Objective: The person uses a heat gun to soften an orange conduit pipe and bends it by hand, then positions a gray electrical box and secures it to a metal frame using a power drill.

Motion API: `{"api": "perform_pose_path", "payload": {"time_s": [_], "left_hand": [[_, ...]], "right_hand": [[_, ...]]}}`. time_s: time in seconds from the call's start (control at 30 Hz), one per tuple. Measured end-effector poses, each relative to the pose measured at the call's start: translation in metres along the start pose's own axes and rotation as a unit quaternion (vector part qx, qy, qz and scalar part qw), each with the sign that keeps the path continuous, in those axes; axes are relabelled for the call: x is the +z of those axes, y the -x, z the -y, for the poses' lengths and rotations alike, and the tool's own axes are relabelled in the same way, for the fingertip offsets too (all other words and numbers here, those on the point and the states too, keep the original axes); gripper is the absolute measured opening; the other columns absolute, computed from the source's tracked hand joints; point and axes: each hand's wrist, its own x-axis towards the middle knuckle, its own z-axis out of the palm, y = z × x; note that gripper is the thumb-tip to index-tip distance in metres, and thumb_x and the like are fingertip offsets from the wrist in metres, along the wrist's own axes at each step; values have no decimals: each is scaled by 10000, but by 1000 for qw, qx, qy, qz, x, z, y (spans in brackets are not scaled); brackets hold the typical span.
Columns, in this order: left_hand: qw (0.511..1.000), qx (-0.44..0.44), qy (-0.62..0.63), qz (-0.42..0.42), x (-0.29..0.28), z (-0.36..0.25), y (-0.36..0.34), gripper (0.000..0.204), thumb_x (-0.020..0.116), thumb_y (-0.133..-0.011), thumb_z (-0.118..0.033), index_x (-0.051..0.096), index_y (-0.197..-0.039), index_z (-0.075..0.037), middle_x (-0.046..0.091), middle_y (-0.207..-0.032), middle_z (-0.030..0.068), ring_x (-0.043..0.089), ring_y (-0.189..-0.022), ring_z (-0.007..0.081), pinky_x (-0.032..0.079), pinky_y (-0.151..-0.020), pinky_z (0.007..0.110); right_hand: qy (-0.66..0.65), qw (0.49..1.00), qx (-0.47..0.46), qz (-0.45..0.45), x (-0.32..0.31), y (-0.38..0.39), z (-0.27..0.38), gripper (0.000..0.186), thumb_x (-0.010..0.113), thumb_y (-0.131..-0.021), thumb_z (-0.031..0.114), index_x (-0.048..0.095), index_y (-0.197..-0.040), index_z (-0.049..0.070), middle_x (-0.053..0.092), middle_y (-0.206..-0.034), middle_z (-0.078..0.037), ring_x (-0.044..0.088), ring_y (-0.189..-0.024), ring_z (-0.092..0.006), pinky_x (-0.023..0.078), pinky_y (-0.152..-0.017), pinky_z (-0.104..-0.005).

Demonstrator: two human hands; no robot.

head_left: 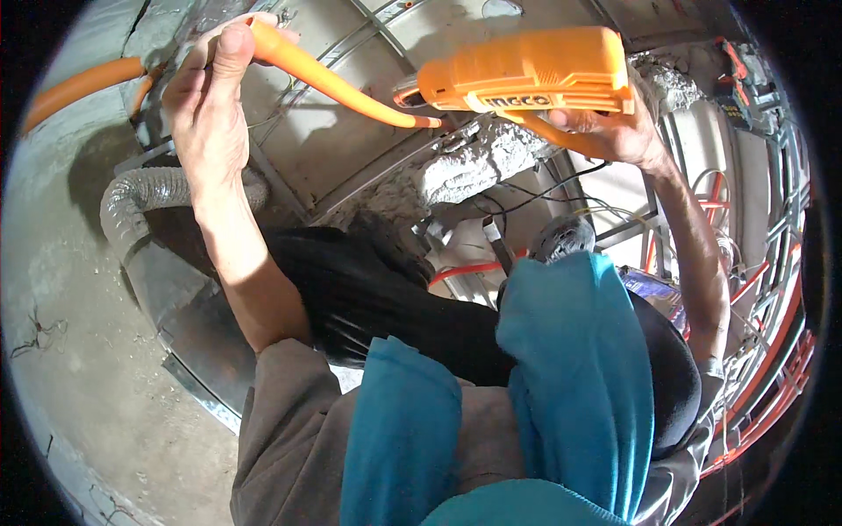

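Note:
My left hand [206, 114] is closed round an orange plastic pipe [338, 86], thumb on top. The pipe slopes down to the right, its tip close below the nozzle of an orange heat gun [531, 70]. That tool lies level, nozzle to the left, and a small gap shows between nozzle and pipe. The fingers of my right hand [624, 138] wrap its handle, partly hidden under the body. Another stretch of orange pipe [88, 88] comes in from the left edge behind my left hand; whether the two join is hidden.
A ribbed silver flexible duct [132, 197] bends beside my left forearm. Broken concrete [478, 167] lies ahead, with black cables [535, 197] near my shoe. Metal framing and red tubes [754, 403] crowd the right side. A teal cloth [579, 351] hangs down my front.

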Motion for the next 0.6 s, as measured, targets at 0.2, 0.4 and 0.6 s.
{"api": "perform_pose_path", "payload": {"time_s": [0.2, 0.4, 0.6], "left_hand": [[1000, -23, 4, -8, -3, 0, -3, 359, 661, -1029, -330, 741, -1083, 17, 770, -949, 137, 682, -958, 162, 470, -1018, 315], [999, -39, 0, -17, 0, -7, -3, 330, 658, -1032, -305, 746, -1083, 9, 772, -953, 125, 680, -946, 149, 487, -986, 300], [998, -46, -14, -28, 0, 1, -5, 279, 649, -1038, -266, 765, -1066, -14, 772, -948, 70, 665, -927, 112, 506, -941, 286]], "right_hand": [[-98, 993, -63, 3, 0, -8, 26, 367, 792, -917, 157, 653, -1224, 14, 727, -1028, -65, 660, -932, -166, 536, -857, -329], [-85, 996, 0, -12, -9, -13, 0, 327, 771, -931, 181, 657, -1190, 17, 708, -956, -82, 635, -826, -169, 521, -792, -327], [-65, 995, 70, -14, -16, -12, -29, 482, 851, -866, 212, 660, -1273, 36, 738, -1084, -58, 670, -926, -143, 538, -838, -318]]}}
